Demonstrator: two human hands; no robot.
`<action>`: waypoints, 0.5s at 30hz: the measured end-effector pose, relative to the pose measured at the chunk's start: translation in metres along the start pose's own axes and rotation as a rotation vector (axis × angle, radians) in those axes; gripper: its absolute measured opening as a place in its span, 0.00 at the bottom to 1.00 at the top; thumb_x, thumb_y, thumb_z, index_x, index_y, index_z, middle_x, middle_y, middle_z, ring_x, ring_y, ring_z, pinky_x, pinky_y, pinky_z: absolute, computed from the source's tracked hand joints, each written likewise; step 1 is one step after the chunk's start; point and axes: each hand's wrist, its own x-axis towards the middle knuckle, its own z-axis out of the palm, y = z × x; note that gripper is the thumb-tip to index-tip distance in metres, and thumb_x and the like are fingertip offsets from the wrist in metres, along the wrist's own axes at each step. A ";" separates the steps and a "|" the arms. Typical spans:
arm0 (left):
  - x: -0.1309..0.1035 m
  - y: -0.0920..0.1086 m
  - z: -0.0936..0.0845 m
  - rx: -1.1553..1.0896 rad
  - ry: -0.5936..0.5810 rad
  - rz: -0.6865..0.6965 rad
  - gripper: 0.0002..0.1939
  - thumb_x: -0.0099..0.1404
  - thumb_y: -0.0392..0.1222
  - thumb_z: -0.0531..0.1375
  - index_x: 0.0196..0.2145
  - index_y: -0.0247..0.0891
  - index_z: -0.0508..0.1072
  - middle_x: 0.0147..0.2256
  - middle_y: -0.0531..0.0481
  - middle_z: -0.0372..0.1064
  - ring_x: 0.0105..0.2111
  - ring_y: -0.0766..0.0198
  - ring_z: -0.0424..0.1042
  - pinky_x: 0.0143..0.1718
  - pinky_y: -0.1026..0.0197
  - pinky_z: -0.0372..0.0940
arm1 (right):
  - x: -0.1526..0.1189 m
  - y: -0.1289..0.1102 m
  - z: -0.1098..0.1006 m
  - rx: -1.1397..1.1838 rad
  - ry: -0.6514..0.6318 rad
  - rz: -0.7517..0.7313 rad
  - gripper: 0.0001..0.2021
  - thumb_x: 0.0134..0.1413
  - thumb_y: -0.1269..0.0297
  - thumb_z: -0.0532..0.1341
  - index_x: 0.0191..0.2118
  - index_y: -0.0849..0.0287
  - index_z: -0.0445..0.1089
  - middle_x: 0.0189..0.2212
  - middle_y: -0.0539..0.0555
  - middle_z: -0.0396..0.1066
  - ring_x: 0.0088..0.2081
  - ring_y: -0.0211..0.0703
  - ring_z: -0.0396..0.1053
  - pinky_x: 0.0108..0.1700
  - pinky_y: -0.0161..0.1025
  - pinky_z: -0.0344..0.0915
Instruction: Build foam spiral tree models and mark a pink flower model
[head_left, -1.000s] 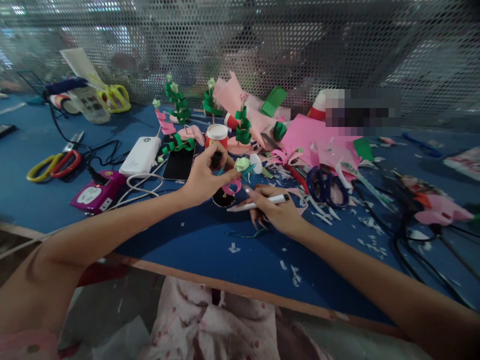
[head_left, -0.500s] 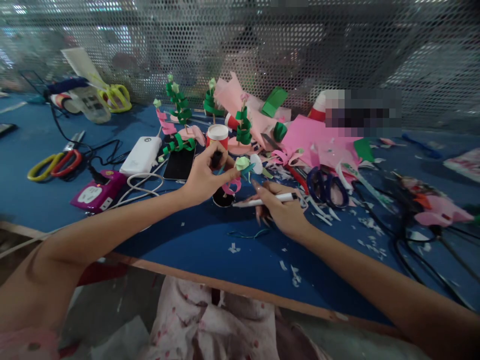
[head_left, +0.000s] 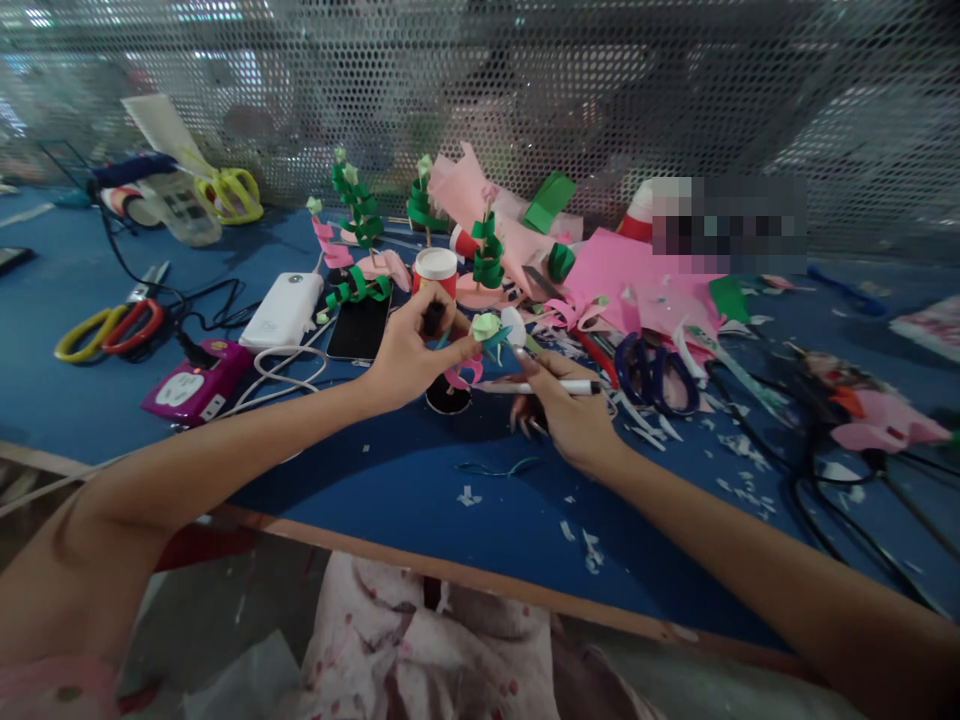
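My left hand (head_left: 420, 345) is closed, its thumb and fingers pinching a small paper flower just under its pale green bud (head_left: 486, 327). Below the fingers, a curl of pink paper (head_left: 466, 374) wraps the flower's stem, which rises from a round black base (head_left: 448, 396). A dark object (head_left: 433, 320) shows among the left fingers; its kind is unclear. My right hand (head_left: 566, 410) grips a white marker (head_left: 574, 387) with a black end. The marker's tip points left, close to the pink curl; I cannot tell if it touches. A white disc (head_left: 514, 328) stands beside the bud.
Several paper plants with green spirals (head_left: 489, 255) stand behind the hands. Blue-handled scissors (head_left: 652, 372), pink paper (head_left: 622, 280) and scraps lie right. Left are a white power bank (head_left: 283, 310), a purple power strip (head_left: 196, 382), a phone (head_left: 358, 325) and yellow-red scissors (head_left: 112, 330).
My right hand has lifted the marker slightly, so its tip has gone from the black base's rim up toward the pink curl. My left hand has stayed in place.
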 end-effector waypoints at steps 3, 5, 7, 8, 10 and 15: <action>0.000 0.000 0.000 0.014 0.000 0.000 0.25 0.47 0.48 0.67 0.22 0.38 0.52 0.21 0.58 0.57 0.21 0.73 0.59 0.21 0.65 0.55 | 0.000 0.000 0.000 0.006 -0.036 0.017 0.20 0.51 0.51 0.59 0.17 0.58 0.58 0.09 0.46 0.61 0.10 0.30 0.55 0.12 0.30 0.50; 0.000 0.000 0.000 0.019 -0.004 0.002 0.24 0.48 0.47 0.67 0.22 0.38 0.52 0.21 0.58 0.56 0.22 0.73 0.59 0.22 0.65 0.55 | 0.001 0.000 0.000 0.014 -0.023 0.016 0.19 0.50 0.51 0.59 0.17 0.58 0.59 0.09 0.46 0.62 0.10 0.30 0.55 0.12 0.29 0.50; 0.000 0.000 -0.001 0.017 -0.001 0.006 0.24 0.49 0.47 0.67 0.22 0.38 0.52 0.21 0.58 0.56 0.22 0.73 0.59 0.22 0.65 0.55 | 0.001 0.000 0.000 0.010 -0.007 0.014 0.19 0.49 0.52 0.60 0.18 0.58 0.60 0.09 0.46 0.62 0.10 0.31 0.56 0.12 0.29 0.50; 0.001 0.000 -0.001 0.019 0.003 0.007 0.24 0.49 0.47 0.67 0.23 0.38 0.52 0.22 0.58 0.56 0.22 0.73 0.58 0.22 0.65 0.55 | 0.001 0.001 0.000 0.009 -0.010 0.016 0.19 0.49 0.52 0.60 0.18 0.58 0.60 0.08 0.45 0.61 0.10 0.31 0.56 0.12 0.29 0.50; 0.002 0.000 -0.002 0.030 0.012 0.006 0.23 0.50 0.46 0.66 0.23 0.38 0.52 0.22 0.58 0.56 0.21 0.73 0.57 0.22 0.64 0.55 | 0.000 0.002 -0.001 0.028 -0.007 0.012 0.19 0.51 0.52 0.59 0.17 0.58 0.60 0.08 0.45 0.60 0.09 0.30 0.55 0.11 0.30 0.49; 0.006 -0.002 -0.006 0.041 -0.045 -0.024 0.24 0.49 0.48 0.67 0.24 0.39 0.52 0.22 0.57 0.54 0.23 0.72 0.57 0.24 0.64 0.54 | 0.001 0.005 -0.002 0.089 0.106 -0.043 0.20 0.51 0.53 0.58 0.16 0.57 0.56 0.09 0.45 0.61 0.09 0.30 0.53 0.11 0.29 0.48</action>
